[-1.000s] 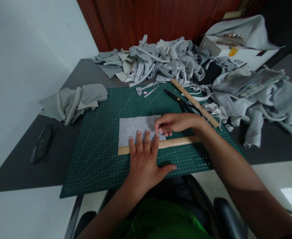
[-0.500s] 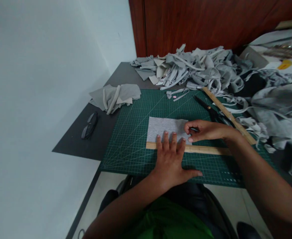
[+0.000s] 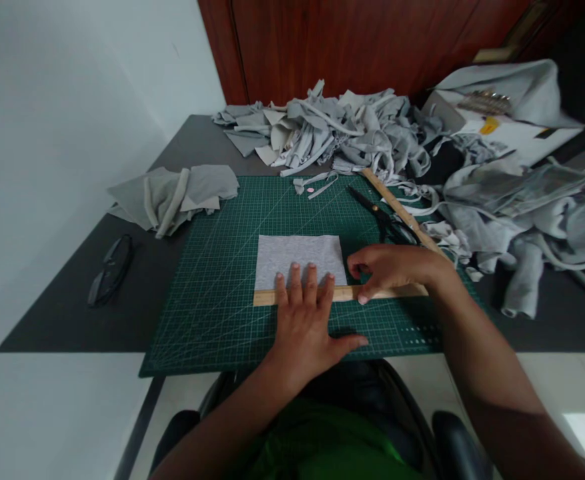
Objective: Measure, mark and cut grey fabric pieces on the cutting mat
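My left hand (image 3: 302,327) lies flat with its fingers spread, pressing on a wooden ruler (image 3: 342,293); its fingertips reach onto a light grey piece of fabric (image 3: 297,253). The fabric is roughly rectangular, and the ruler lies along its near edge. My right hand (image 3: 387,270) is curled just right of the fabric, its thumb tip at the ruler. What its bent fingers hold, if anything, is hidden. Fabric and ruler rest on a green cutting mat (image 3: 212,280).
Black scissors (image 3: 380,213) and a second wooden strip (image 3: 397,207) lie behind my right hand. Grey fabric scraps (image 3: 322,127) heap along the back, with more cloth (image 3: 522,207) at right. Folded cloth (image 3: 177,193) and glasses (image 3: 110,270) sit at left. A white box (image 3: 512,133) stands at back right.
My right hand has moved off the fabric's right edge, down towards the ruler. My left hand stays spread on the ruler. The view has turned right.
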The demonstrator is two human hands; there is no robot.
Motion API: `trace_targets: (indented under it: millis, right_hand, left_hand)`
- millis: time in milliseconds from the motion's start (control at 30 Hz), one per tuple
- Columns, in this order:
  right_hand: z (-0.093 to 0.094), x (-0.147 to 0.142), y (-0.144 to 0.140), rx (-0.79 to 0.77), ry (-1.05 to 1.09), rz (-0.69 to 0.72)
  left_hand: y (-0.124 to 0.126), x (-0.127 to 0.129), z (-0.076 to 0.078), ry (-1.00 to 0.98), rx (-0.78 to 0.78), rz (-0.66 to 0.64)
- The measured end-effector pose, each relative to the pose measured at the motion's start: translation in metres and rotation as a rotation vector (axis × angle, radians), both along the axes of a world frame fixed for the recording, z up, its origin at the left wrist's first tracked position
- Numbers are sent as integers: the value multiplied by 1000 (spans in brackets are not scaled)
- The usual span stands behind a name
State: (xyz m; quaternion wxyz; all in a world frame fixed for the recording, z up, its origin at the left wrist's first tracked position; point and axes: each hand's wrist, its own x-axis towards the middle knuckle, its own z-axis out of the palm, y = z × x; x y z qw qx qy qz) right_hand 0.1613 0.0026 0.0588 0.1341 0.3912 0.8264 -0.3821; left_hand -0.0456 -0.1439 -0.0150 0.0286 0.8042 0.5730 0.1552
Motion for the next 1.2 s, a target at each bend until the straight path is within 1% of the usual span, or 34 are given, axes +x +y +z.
trace_targets:
  millis: [100, 167, 400, 533, 800, 1000, 1200]
  right_hand:
    - [6, -7, -12, 126, -101, -6]
    - [7, -10, -15, 149, -119, 8]
    - [7, -7, -8, 67, -46, 32]
    - [3, -5, -5, 53, -19, 29]
    - [1, -3, -5, 111, -20, 55]
    - [4, -4, -6, 86, -31, 46]
    - [6, -6, -8, 102, -63, 34]
  left_hand:
    - [1, 0, 1, 26, -11, 2]
    - [1, 1, 2, 39, -16, 4]
    - [3, 3, 8, 65, -31, 7]
    - [4, 4, 9, 68, -26, 6]
    - [3, 4, 9, 79, -31, 1]
    - [3, 3, 8, 67, -22, -1]
    - [3, 3, 9, 67, -29, -5]
